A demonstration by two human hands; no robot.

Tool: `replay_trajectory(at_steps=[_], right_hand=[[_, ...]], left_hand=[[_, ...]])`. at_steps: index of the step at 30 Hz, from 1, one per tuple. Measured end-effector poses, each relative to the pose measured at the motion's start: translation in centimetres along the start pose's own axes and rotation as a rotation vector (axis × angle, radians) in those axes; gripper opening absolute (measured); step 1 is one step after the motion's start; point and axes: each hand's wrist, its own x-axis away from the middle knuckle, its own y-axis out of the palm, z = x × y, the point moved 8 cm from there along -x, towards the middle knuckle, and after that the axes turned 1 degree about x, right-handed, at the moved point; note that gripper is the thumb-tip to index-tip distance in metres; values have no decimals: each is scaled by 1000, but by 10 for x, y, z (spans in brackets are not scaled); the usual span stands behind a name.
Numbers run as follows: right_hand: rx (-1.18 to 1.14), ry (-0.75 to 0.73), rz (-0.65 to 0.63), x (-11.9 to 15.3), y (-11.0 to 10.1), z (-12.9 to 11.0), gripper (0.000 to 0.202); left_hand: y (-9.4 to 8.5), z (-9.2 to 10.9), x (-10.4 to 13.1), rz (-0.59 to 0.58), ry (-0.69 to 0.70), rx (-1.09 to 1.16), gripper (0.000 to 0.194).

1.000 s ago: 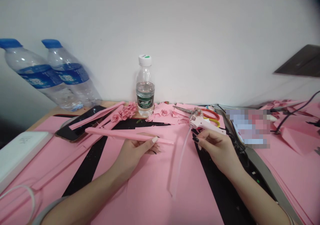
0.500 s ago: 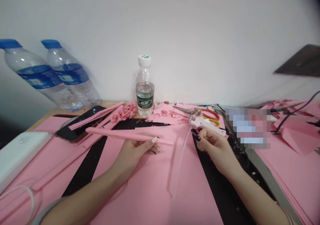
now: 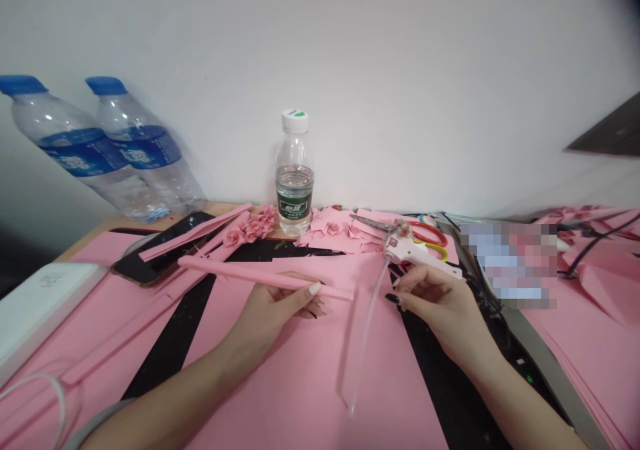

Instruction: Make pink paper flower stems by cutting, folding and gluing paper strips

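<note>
Between the thumb and fingers of my left hand (image 3: 287, 301) is a long rolled pink paper stick (image 3: 225, 271), lying nearly level above pink sheets (image 3: 300, 383). My right hand (image 3: 425, 300) is beside the pale glue gun (image 3: 410, 253), its thumb and fingertips slightly apart with nothing visible between them. A clear glue stick (image 3: 367, 340) runs from the gun toward me. Scissors (image 3: 430, 234) with red and yellow handles lie behind the gun. Pink paper flowers (image 3: 250, 227) sit behind the paper stick.
A small water bottle (image 3: 295, 183) stands by the wall. Two large bottles (image 3: 150, 150) lean at the left, near a black phone (image 3: 150, 260) and a white box (image 3: 45, 310). Dark cables and more pink paper (image 3: 565, 350) are at the right.
My right hand's thumb and fingertips have parted a little. The whole view has shifted slightly, and my left hand still holds the paper stick.
</note>
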Motion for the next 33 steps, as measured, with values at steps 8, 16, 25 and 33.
replay_trajectory(at_steps=[8, 16, 25, 33], right_hand=[[89, -7, -54, -1, 5, -1, 47], [202, -45, -95, 1, 8, -3, 56], [159, -33, -126, 1, 12, -2, 45], [29, -31, -121, 0, 9, -1, 7]], left_hand=[[0, -5, -2, -20, -11, 10, 27], [2, -4, 0, -43, -32, 3, 29], [3, -5, -1, -56, -36, 3, 29], [2, -6, -1, -65, -43, 22, 28]])
